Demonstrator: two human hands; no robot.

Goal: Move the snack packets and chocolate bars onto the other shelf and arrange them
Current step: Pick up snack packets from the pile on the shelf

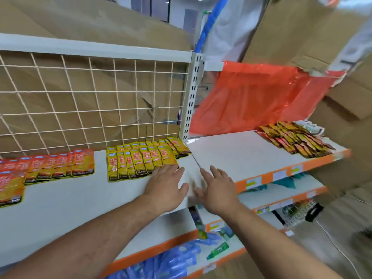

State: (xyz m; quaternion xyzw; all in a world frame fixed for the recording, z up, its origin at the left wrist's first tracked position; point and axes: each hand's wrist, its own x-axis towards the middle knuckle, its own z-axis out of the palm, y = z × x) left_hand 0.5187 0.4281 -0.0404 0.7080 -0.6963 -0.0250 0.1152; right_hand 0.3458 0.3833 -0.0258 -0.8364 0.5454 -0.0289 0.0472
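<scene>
Head view showed both of my hands low at the front edge, over the seam where the two top shelves meet. My left hand [166,184] lay flat with its fingers [171,171] straight and spread, holding nothing, the tips at the near right corner of the yellow packets [138,160]; whether they touched I could not tell. My right hand [218,190] was just as flat and empty, just beside the left one, and the gap between them was blurred. The yellow packets stood in overlapping rows on the left shelf [70,208], with the red packets [60,166] ranged further left, apart from them. Well beyond, at the far end of the right shelf [231,154], a loose pile of packets and bars [296,140] was waiting, white packs [308,125] behind it. I judged the next batch had to come from that pile. The clean way was to gather a small stack square between both palms, carry it over level, and lay it beside the yellow rows, labels up and edges aligned, without nudging what was already set. Behind everything were the wire grid [90,101] and an orange sheet [247,97].
</scene>
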